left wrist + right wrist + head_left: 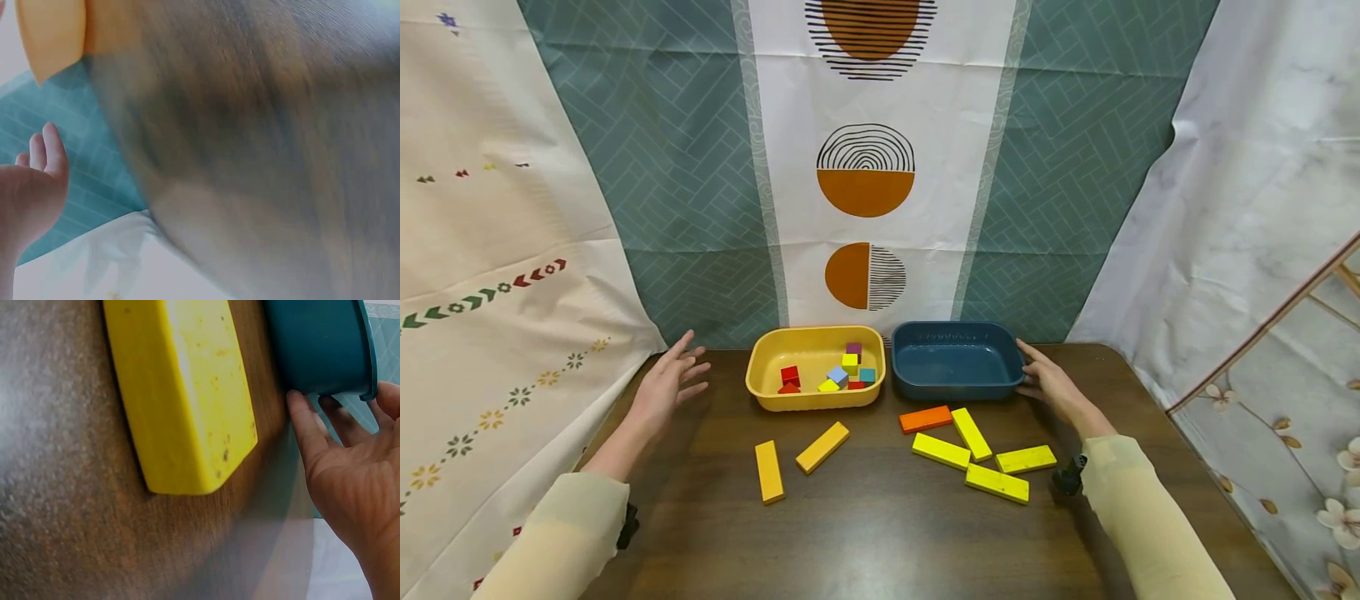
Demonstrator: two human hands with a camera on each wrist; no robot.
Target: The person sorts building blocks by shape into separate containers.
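a: entry one, the hands?
b: left hand (668,385), fingers spread and loosely extended, holding nothing, at the surface's far left edge, apart from the yellow tub (816,402). right hand (1056,390), fingers nearly straight, fingertips touching the right end of the blue tub (958,391), not curled round it.

a: entry two, the tubs?
b: two, side by side at the back of the dark wooden surface (865,550); yellow at left, blue at right, both upright.

a: contents of the yellow one?
b: small blocks (849,364) in red, yellow, purple, light blue and teal; red ones at its left, the mixed group at its right.

a: entry three, long blocks?
b: amber blocks (769,472), two, set apart in front of the yellow tub. orange block (926,419), one, just in front of the blue tub. yellow blocks (997,483), four, lying flat in a loose cluster; the rightmost lies nearest the right hand.

a: sundries?
b: pale sleeves (1150,533), two, with a black device (627,527) at the left cuff; patterned cloth (865,92), hanging behind the tubs.
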